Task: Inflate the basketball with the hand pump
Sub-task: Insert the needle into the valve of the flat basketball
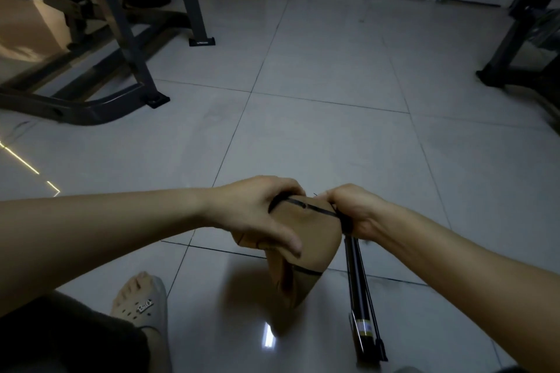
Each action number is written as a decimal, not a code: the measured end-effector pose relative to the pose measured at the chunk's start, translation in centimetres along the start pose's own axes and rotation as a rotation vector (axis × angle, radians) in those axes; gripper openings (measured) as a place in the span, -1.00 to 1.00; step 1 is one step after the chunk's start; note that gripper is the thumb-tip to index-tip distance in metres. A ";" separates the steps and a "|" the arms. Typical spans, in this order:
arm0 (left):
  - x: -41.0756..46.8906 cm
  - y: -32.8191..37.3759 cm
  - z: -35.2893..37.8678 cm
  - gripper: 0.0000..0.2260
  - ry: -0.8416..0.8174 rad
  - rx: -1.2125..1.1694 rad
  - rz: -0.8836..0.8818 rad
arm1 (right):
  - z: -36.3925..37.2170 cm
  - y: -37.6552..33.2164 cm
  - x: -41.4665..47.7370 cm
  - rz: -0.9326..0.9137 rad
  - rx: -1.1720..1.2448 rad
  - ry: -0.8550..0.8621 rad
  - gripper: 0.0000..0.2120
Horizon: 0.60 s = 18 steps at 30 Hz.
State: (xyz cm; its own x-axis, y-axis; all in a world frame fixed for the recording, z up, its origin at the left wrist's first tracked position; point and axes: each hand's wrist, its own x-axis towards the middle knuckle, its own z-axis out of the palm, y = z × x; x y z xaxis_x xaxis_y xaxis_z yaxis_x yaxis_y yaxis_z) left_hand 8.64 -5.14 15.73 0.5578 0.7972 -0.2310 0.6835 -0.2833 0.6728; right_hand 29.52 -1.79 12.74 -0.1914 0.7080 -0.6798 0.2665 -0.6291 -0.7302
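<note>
Gripping left hand (pixel 260 215): curled over the limp basketball (pixel 306 239), thumb pressed across it, forearm level.
Right hand (pixel 354 212): fist round the hand pump (pixel 354 269) top; barrel slants down below that fist.
Basketball: folded, between both grips.

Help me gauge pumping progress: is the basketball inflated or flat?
Flat. The basketball is caved in and creased, folding under the left hand gripping it.
</note>
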 end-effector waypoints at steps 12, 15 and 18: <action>-0.5 0.9 1.0 -0.38 0.092 0.172 0.081 | -0.8 -2.0 -2.0 -0.128 -0.214 -0.079 -0.77; -0.5 1.5 1.0 -0.59 0.149 0.155 0.055 | 0.0 -2.4 -2.5 -0.317 -0.412 0.085 -0.73; -0.5 2.6 0.4 -0.67 0.236 0.194 0.086 | -0.1 -3.2 -3.4 -0.658 -0.707 0.311 -0.75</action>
State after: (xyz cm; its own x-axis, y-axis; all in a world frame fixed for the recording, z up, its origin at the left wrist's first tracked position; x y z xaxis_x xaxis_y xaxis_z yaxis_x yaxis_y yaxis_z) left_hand 10.30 -6.53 17.29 0.5079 0.8614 0.0060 0.7284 -0.4332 0.5308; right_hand 29.40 -2.17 17.39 -0.2743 0.9610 -0.0353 0.7139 0.1789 -0.6770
